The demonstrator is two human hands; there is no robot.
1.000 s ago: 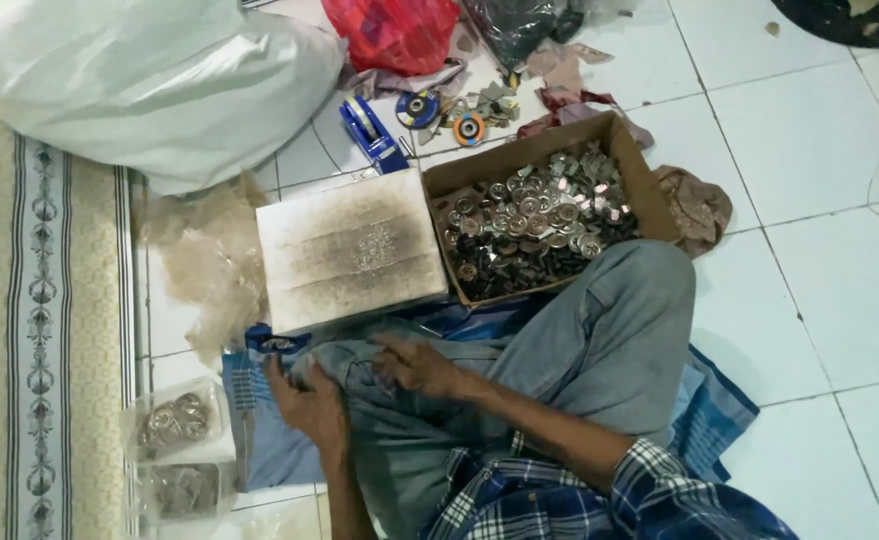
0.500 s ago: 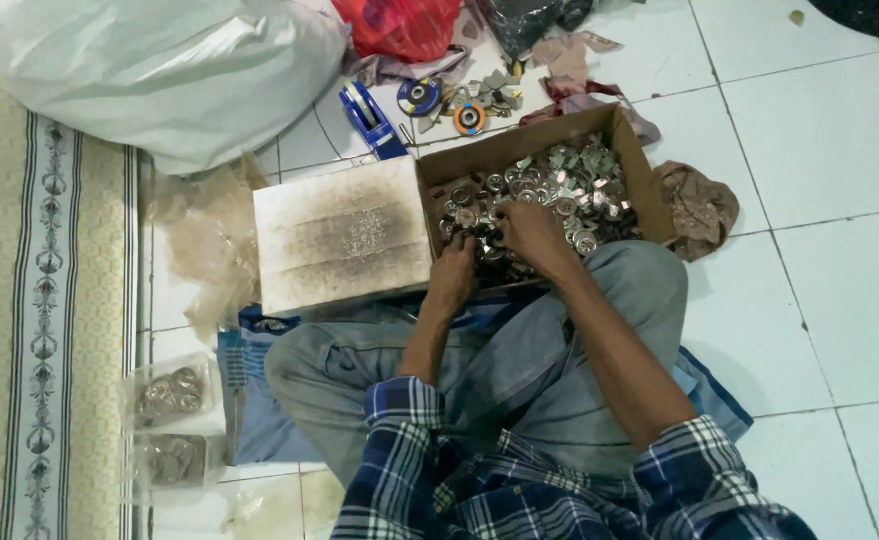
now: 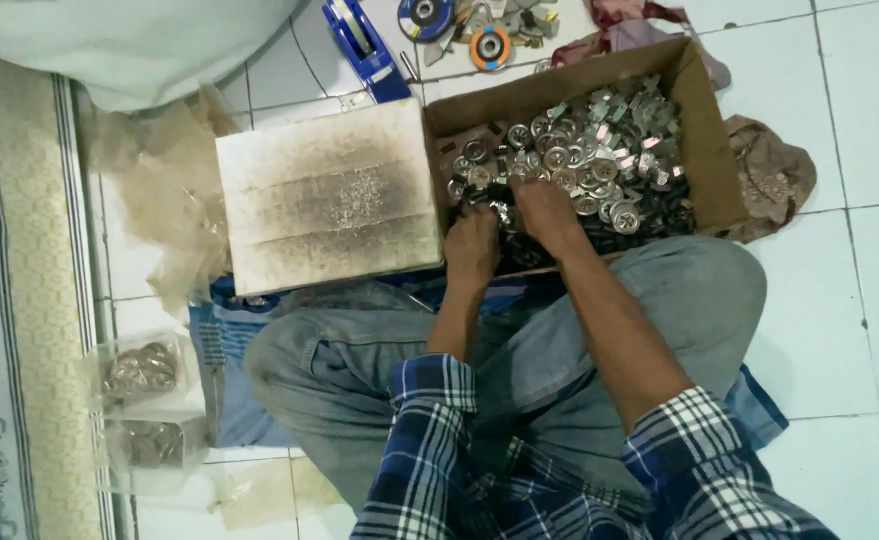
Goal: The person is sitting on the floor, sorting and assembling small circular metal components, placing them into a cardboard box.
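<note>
Digging into the cardboard box [image 3: 704, 150], both the left hand [image 3: 471, 245] and right hand [image 3: 544, 212] curled around small metal parts [image 3: 599, 150], seemingly hard, slippery, best scooped in loose handfuls.

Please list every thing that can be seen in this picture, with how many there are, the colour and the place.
cardboard box: one, brown, open, on the floor ahead of the knees
round metal parts: too many to count, silver, inside the box
flat block: one, whitish with dark smudges, left of the box
tape dispenser: one, blue, beyond the block
round discs: at least two, blue and orange, at the top edge
rag: one, brown, right of the box
plastic bags of parts: two, clear, lower left
big sack: one, white, top left
patterned mat: one, beige, left edge
left hand: one, in the box's near edge
right hand: one, on the parts
</note>
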